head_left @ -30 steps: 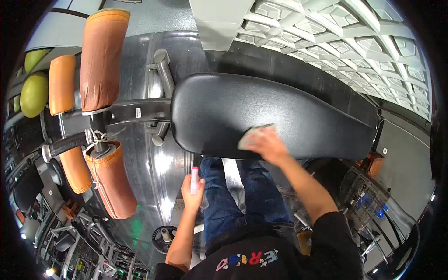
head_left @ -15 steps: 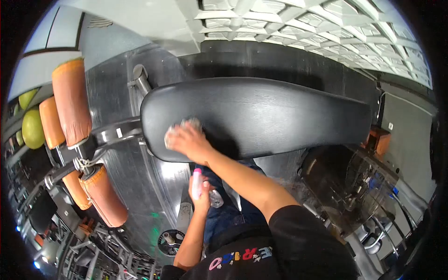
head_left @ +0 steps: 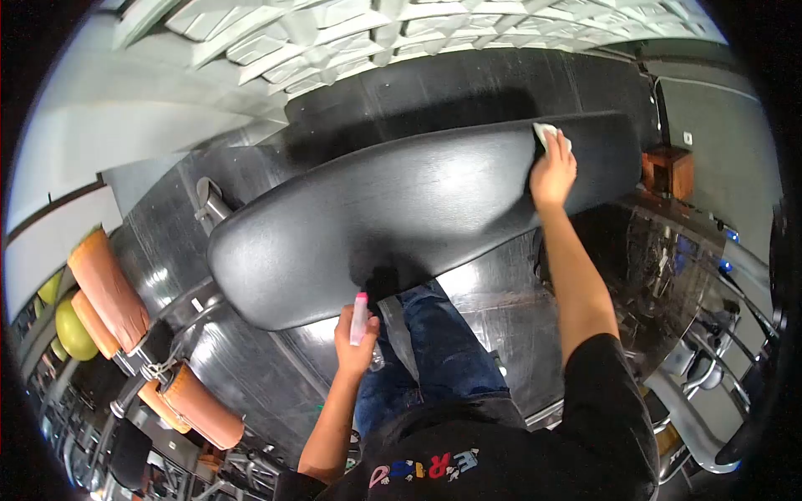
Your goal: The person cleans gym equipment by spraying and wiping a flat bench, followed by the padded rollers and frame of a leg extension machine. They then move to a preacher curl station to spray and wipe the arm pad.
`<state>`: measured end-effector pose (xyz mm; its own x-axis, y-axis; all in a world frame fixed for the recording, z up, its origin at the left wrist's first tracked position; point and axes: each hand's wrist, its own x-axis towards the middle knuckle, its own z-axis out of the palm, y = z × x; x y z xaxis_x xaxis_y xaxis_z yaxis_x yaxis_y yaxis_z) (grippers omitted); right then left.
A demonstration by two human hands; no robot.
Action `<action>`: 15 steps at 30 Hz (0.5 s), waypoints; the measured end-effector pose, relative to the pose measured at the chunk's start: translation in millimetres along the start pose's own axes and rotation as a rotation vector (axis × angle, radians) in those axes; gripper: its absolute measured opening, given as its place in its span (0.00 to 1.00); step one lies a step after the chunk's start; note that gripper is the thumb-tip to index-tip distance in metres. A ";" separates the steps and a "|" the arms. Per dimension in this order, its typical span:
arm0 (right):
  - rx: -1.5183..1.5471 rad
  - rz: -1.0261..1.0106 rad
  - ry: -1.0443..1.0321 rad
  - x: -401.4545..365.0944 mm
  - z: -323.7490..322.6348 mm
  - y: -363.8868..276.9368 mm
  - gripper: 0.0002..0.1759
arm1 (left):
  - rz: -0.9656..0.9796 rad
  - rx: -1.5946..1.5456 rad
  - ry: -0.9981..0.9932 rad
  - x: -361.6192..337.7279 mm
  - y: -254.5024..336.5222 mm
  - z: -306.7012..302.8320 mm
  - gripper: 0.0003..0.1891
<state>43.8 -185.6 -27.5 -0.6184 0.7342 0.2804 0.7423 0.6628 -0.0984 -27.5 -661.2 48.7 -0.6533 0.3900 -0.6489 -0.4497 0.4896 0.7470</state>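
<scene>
Bottle side first: your left hand [head_left: 355,338] stays parked just under the near edge of the bench pad [head_left: 376,217]. Its fingers are wrapped tight round the spray bottle [head_left: 359,317], pink top up, same as a second ago.

Big change is your right hand [head_left: 551,171] and the white cloth [head_left: 547,134] under it. Half a second back they were pressing on the pad's left end. Now they're way out at the right end with your arm stretched, fingers together and curled down on the cloth. The cloth lies flat on the pad close to its far edge. So it has travelled the whole length of the pad, left to right, and I'd reckon the wipe has pretty much run out of pad on that side.

Surface is long black vinyl, shiny, slanting across the view. I can't tell wet streaks from glare, tbh.

Room, left to right:
- green balls [head_left: 73,330] and orange roller pads [head_left: 104,288] at the near left, on the bench's frame
- glossy black floor [head_left: 493,301] below the pad, with your jeans [head_left: 434,342] right up against it
- a brown wooden box [head_left: 667,171] just past the pad's right end
- grey machine frames [head_left: 702,376] on the right

A white lattice panel [head_left: 334,33] runs across the far top.
</scene>
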 end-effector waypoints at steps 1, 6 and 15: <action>-0.067 0.136 0.024 3.2 3.8 -28.2 0.26 | -0.001 0.050 -0.059 4.5 4.6 8.8 0.16; 0.379 -0.211 -0.147 -59.2 6.1 -210.7 0.19 | 0.032 -0.252 0.019 11.0 18.1 51.1 0.16; 0.423 -0.802 -0.353 -160.3 -38.6 -117.8 0.23 | -0.097 -0.206 0.049 -21.5 2.3 13.7 0.18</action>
<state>65.4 -387.1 -24.0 -0.9930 -0.0021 0.1180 -0.0445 0.9328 -0.3577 -6.2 -657.8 62.4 -0.6274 0.3076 -0.7154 -0.6238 0.3514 0.6982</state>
